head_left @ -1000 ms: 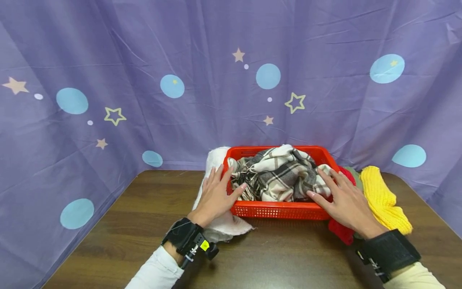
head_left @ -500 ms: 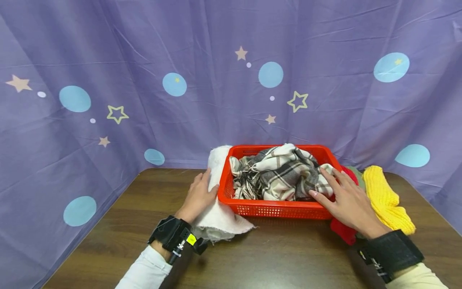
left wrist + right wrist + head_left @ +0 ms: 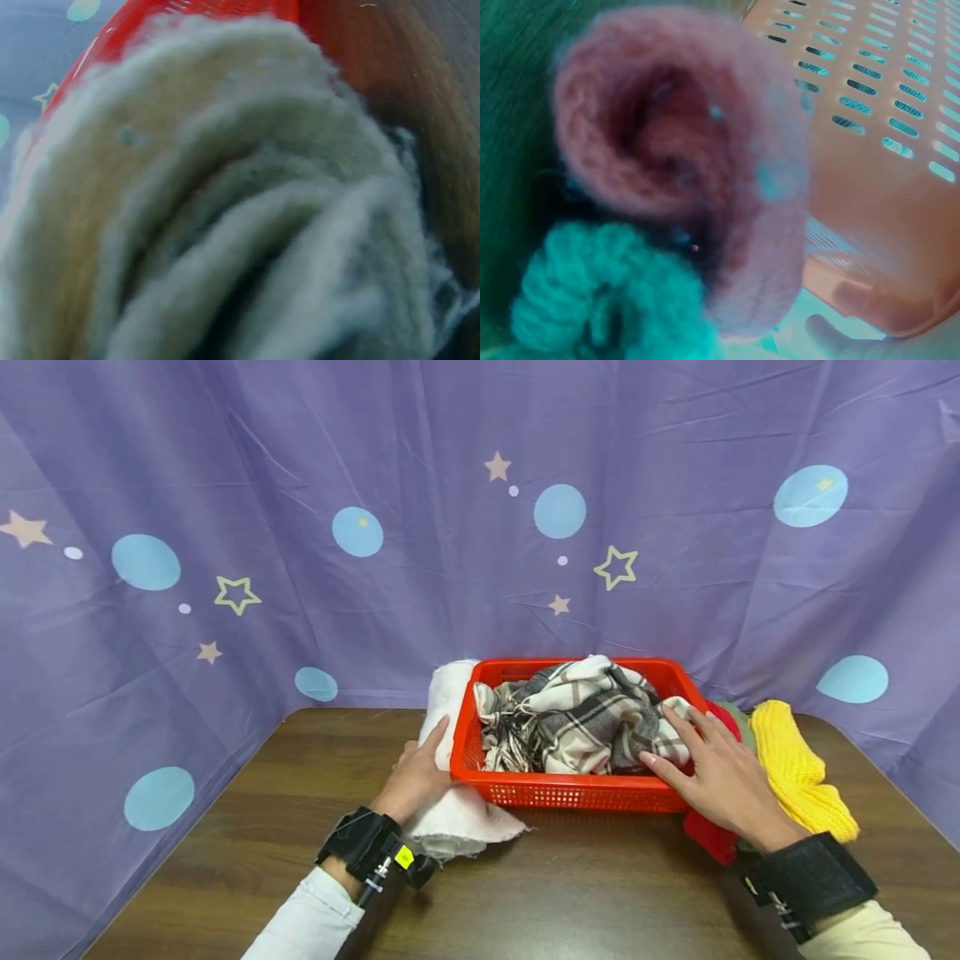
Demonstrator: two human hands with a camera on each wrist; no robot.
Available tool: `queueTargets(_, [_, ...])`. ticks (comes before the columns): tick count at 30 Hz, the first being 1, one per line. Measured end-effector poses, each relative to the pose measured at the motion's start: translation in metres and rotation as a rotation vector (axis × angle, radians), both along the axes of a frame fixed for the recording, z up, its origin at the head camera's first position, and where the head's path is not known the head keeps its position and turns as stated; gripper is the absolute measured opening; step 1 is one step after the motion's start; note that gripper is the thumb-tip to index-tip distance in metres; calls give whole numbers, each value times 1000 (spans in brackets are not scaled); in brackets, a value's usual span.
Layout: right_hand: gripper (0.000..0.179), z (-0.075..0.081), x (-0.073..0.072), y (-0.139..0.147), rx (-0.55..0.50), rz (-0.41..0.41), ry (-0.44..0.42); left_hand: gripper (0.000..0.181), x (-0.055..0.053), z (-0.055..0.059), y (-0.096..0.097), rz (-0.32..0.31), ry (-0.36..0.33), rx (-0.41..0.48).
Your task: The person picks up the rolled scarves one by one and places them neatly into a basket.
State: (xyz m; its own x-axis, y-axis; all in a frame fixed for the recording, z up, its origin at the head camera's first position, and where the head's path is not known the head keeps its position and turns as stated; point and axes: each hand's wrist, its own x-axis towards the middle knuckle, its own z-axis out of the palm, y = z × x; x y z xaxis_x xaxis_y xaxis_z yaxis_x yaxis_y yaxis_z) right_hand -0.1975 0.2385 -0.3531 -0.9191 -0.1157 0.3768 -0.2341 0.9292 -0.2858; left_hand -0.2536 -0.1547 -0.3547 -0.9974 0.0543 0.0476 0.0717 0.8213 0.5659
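A red basket (image 3: 570,795) holds a crumpled grey, white and black plaid scarf (image 3: 592,714) with fringes. Along its left side lies a roll of fuzzy white cloth (image 3: 457,820); its layered end (image 3: 247,157) fills the left wrist view. My left hand (image 3: 414,781) grips this roll from above, index finger stretched over it, other fingers bent down and thumb hidden towards the basket. At the basket's right rim my right hand (image 3: 723,777) rests with spread fingers, tips reaching the plaid scarf. Under it lie a rolled red knit (image 3: 682,112) and a green knit (image 3: 607,292).
Right of the green knit lies a yellow knitted piece (image 3: 798,768). Everything stands on a brown wooden table (image 3: 585,893), against a purple curtain (image 3: 450,568) behind. The basket's perforated wall (image 3: 877,82) stands close beside the red knit.
My left hand has left the basket's left rim, moved left to the white cloth roll and bent its fingers round it. The right hand and basket contents stay put.
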Motion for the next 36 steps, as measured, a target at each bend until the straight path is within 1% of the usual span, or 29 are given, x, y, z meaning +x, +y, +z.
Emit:
queueTargets(3, [87,1,-1,0,5,3,-1,89,-2,-3,-1,31,55,-57])
queueTargets(7, [86,1,-1,-1,9,4,-2,75,-3,-5,-4,64,127,-106])
queueTargets(11, [87,1,0,-1,6,1,-1,74,-2,-5,-13,69,165,-103])
queueTargets(15, [86,1,-1,-1,6,3,11,75,1,-3,-28,85,174,-104])
queueTargets(24, [86,0,0,0,0,2,12,78,5,0,-66,158,125,-105])
queueTargets(28, [86,0,0,0,4,1,15,81,5,-1,-78,166,87,-113])
queueTargets(32, [86,0,0,0,6,3,15,87,6,-2,-82,153,49,-135])
queueTargets(34, [86,0,0,0,7,2,14,93,8,-2,-81,149,28,-145])
queueTargets(36, [86,1,0,-1,8,1,10,103,11,-2,-79,142,-1,-148])
